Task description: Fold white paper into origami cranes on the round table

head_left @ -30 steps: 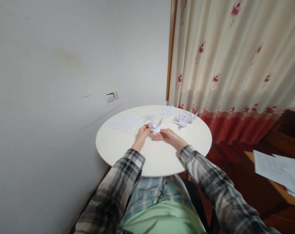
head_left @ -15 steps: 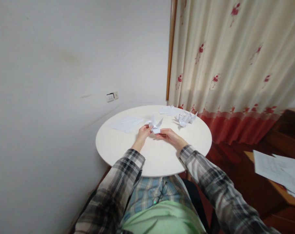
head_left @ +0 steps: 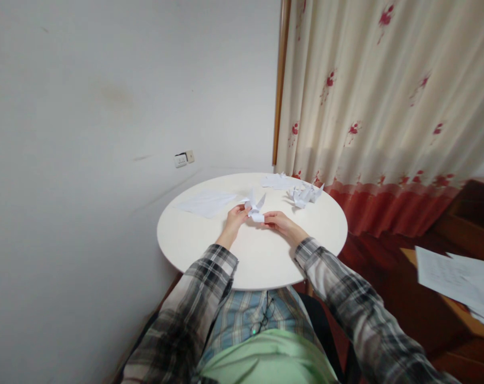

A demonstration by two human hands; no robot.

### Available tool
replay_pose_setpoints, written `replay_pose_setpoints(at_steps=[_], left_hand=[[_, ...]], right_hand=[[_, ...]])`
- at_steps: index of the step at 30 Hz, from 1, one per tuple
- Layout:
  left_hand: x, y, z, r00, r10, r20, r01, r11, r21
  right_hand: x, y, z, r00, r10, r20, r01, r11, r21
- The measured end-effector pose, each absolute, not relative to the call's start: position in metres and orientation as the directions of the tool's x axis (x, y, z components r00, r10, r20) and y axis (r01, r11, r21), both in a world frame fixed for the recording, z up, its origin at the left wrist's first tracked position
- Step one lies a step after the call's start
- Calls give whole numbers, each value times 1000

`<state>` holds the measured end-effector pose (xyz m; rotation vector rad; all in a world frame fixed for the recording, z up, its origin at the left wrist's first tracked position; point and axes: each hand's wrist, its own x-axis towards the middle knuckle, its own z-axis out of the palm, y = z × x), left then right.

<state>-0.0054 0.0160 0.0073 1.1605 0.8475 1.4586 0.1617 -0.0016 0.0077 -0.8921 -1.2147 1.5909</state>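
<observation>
A white folded paper crane [head_left: 254,207] is held between my hands above the round white table [head_left: 261,266]. My left hand [head_left: 237,217] pinches its left side, thumb on the near face. On the other side, the fingers of my right hand [head_left: 279,221] close on the near right flap, which hangs down broad and flat toward me. Two pointed tips of the paper stand up at the far side. The undersides of my fingers are partly hidden.
Several folded paper cranes [head_left: 304,195] are bunched at the table's right rear. White paper sheets [head_left: 274,181] lie at the back and another sheet [head_left: 205,203] at the left. A wall is at left, a curtain [head_left: 357,96] behind, printed papers [head_left: 453,280] on furniture at right.
The near flap of the crane has opened wider and lower. My right hand has shifted slightly right, its fingers now at the flap's right edge. My left hand stays in place.
</observation>
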Motion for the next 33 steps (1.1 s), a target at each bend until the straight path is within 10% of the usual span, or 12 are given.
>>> replay_pose_setpoints(at_steps=[21, 33], left_hand=[[-5, 18, 3, 125, 970, 208, -332, -156, 930], [-6, 16, 2, 179, 969, 172, -248, -125, 961]], right_hand=[[160, 7, 6, -36, 982, 187, -206, 176, -963], [156, 6, 3, 167, 802, 574, 158, 552, -818]])
